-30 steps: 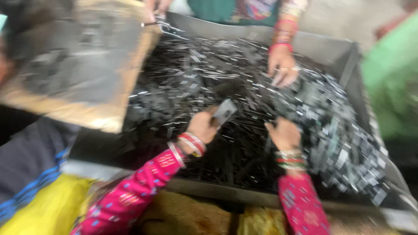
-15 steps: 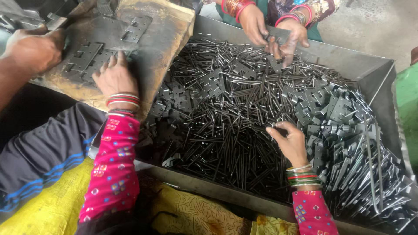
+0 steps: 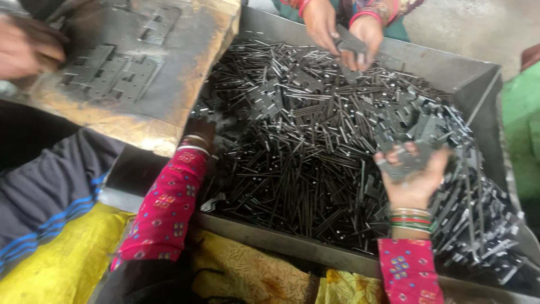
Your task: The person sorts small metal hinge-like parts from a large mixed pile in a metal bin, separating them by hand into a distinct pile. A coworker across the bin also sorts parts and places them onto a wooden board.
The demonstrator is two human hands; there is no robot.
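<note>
Head view looks down into a grey metal tray (image 3: 450,65) heaped with thin dark pins (image 3: 292,163) and flat hinge plates (image 3: 427,121). Right hand (image 3: 415,174) is raised over the right side of the heap, palm up, fingers curled around a few grey plates (image 3: 408,160) that rest in the palm; bangles ring the wrist above a pink patterned sleeve. Left hand (image 3: 199,132) is down at the tray's left edge, just under the corner of a worn wooden board (image 3: 185,73); only the wrist, its bangles and a bit of the hand show, so I cannot tell whether it is open or closed or what it touches. On the board lie assembled hinges (image 3: 112,67) in a loose row. Another person's hand (image 3: 28,48) rests at the board's far left. Across the tray, a third person's two hands (image 3: 343,31) hold a plate between them above the pins.
</note>
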